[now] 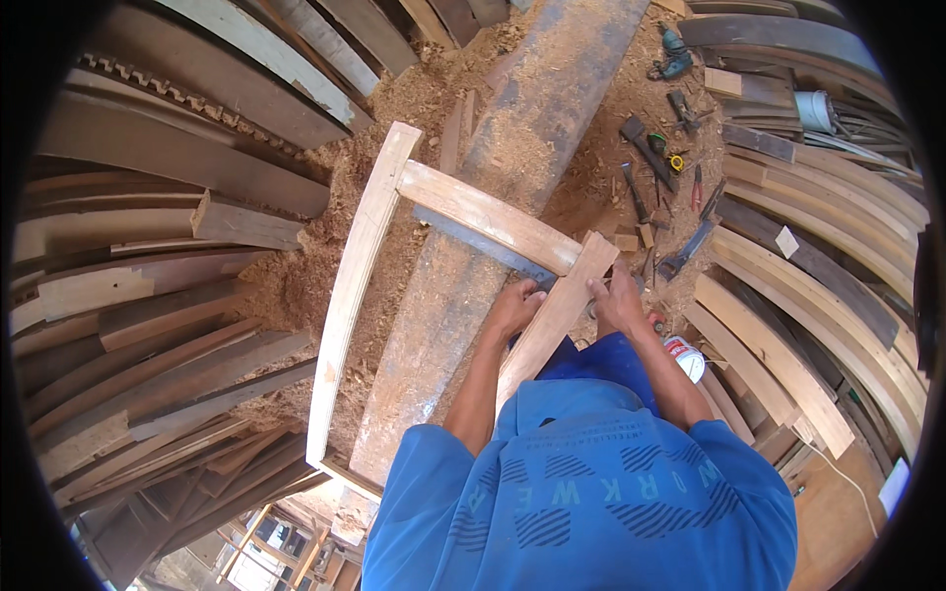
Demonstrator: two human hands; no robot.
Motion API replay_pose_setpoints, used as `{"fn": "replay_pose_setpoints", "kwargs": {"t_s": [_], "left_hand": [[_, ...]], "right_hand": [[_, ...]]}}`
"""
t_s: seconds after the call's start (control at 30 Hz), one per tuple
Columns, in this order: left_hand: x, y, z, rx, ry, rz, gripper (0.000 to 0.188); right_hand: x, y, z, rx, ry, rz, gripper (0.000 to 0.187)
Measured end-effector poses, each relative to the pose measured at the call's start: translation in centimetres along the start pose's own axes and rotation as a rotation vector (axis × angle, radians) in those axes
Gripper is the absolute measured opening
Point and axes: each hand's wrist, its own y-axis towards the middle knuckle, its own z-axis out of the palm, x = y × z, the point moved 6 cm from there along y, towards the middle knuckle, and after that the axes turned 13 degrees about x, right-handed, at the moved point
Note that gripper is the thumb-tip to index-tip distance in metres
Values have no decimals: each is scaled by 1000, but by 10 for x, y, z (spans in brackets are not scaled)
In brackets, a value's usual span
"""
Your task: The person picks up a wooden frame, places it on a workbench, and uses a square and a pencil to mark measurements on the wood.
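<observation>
Two hands at the frame's near corner

We note both forearms reaching forward from blue sleeves, elbows bent. Left hand (514, 307): fingers curled beside the left edge of the near rail (554, 313). Right hand (617, 299): at the rail's right edge, close to its far end. Undersides hidden; we cannot tell whether either grip is closed on the wood.

The rail lies between the hands, slanting back toward the body. Ahead, a crosspiece (493, 219) meets it and runs left to a long side rail (352, 295). Below the crosspiece, we see a blue bar (483, 242) over a dusty plank (419, 320).

Right, on shavings: hammer (647, 150), tape measure (676, 164), drill (674, 57). Stacked boards (177, 148) crowd the left. The shirt (591, 473) covers the rail's near end.
</observation>
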Motion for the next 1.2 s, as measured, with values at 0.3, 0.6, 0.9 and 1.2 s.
{"fn": "replay_pose_setpoints", "kwargs": {"t_s": [0.3,0.6,0.9,1.2], "left_hand": [[-6,-1,-2,-28,-35,2,25],[-9,-3,-1,30,-55,20,22],[-15,-5,-3,1,3,20,23],[-15,-8,-2,-42,-5,58,24]], "right_hand": [[-3,3,2,-6,25,-34,44],[-6,5,3,29,41,-32,44],[-11,5,5,28,23,-21,48],[-8,4,3,17,-9,-23,49]]}}
